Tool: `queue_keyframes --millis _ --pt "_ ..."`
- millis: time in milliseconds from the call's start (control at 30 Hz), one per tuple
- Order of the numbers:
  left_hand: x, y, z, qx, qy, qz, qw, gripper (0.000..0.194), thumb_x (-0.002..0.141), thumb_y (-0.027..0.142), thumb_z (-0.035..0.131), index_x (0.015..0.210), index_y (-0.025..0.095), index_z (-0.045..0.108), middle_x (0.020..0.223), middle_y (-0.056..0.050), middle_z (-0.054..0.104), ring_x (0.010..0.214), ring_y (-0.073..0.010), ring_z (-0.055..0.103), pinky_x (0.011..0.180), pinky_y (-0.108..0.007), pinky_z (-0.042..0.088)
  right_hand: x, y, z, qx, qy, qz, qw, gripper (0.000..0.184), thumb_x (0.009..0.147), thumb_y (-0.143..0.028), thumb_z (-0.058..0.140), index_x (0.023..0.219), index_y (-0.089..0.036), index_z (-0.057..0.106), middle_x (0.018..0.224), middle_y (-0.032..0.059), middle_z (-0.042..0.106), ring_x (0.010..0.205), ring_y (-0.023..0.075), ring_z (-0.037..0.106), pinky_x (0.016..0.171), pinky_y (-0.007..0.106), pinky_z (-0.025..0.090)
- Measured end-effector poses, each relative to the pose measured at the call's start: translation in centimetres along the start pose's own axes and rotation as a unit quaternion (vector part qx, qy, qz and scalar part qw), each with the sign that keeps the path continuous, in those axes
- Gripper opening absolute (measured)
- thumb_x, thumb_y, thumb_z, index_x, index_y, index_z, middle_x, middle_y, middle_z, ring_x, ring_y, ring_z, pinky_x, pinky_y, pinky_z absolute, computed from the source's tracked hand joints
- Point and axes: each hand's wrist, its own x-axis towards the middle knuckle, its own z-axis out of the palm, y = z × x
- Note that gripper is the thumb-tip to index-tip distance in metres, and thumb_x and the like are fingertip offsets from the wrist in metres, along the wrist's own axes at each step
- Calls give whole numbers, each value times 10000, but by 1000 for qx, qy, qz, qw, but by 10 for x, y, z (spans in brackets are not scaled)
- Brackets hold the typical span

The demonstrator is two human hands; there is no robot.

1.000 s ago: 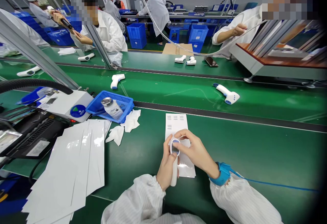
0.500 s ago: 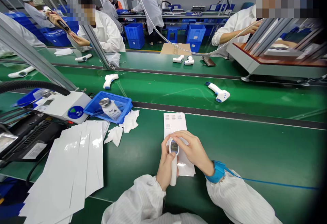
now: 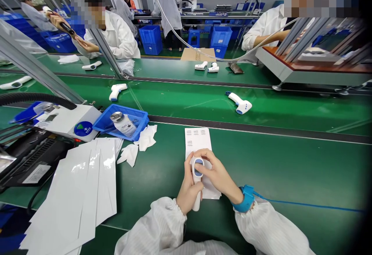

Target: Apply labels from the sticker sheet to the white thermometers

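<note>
A white infrared thermometer (image 3: 197, 204) stands between my two hands, its blue-framed display side facing me and its handle pointing toward me. My left hand (image 3: 186, 195) is wrapped around the handle and the left side of the head, thumb across the upper handle. Closed on the head from the right, my right hand (image 3: 217, 174) has its thumb pressed on the display area and fingers over the top edge. Beneath them lies a white label sheet (image 3: 198, 138) with several small printed labels near its far end. A blue wrist strap (image 3: 246, 199) circles my right wrist.
Glossy white sheets (image 3: 72, 193) are stacked at left, near crumpled wipes (image 3: 147, 136) and a blue tray (image 3: 122, 111) with a metal-capped bottle. Two thermometers, one left (image 3: 117, 91) and one right (image 3: 240, 103), lie on the green conveyor belt (image 3: 174, 100). Co-workers sit across it.
My right thumb has moved onto the display, where dark printed lines showed before. My left thumb has slid lower on the handle. The thermometers on the belt have moved left.
</note>
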Motion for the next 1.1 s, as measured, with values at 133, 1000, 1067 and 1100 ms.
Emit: queue_keyframes --millis 133,1000,1067,1100 --pt "0 3 2 12 16 -11 1000 917 659 103 487 1486 300 141 1250 -118 550 413 -51 468 403 -256 399 4 4 4 21 0 7 1000 100 911 -286 507 971 -243 576 1090 40 579 1079 218 551 1011 411 397" --pt "20 27 -11 2 115 100 988 615 886 321 572 1455 296 340 1403 -90 487 1399 -261 351 1151 -409 229 106 -12 -22 -219 -8 33 975 300 877 -343 590 1123 -174 564 986 62 678 873 234 645 797 378 516" --pt "16 25 -14 39 94 88 991 506 883 325 577 1374 278 465 1371 -98 506 1378 -272 372 1148 -415 229 152 -12 -42 -248 63 47 966 375 817 -369 688 1115 -166 585 1068 81 663 975 252 626 860 379 497" --pt "13 24 -16 51 87 76 992 453 883 336 576 1329 277 515 1364 -96 509 1360 -279 389 1140 -417 240 170 -12 -54 -264 111 59 956 405 808 -356 708 1133 -148 585 1156 116 634 1084 279 586 926 403 468"
